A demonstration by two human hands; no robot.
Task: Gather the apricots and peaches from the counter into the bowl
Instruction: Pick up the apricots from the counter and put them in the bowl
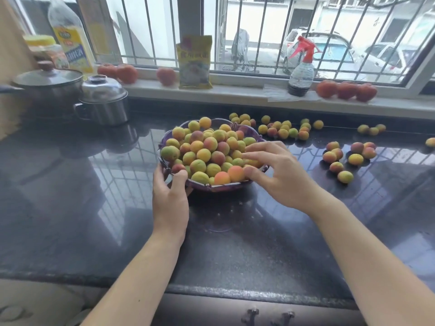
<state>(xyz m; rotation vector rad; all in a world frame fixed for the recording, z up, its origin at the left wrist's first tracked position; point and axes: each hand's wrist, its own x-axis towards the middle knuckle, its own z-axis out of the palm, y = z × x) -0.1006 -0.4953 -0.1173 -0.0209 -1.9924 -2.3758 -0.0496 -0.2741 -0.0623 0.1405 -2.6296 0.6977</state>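
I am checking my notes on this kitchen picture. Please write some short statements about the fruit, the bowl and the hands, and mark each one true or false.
1. The left hand holds the rim of the purple bowl. True.
2. All the fruit is already in the bowl. False: loose fruit lies on the counter behind and to the right of it.
3. The right hand is over the fruit in the bowl. True.
4. The spray bottle has a blue head. False: it is red.
5. The bowl is nearly empty. False: it is heaped.
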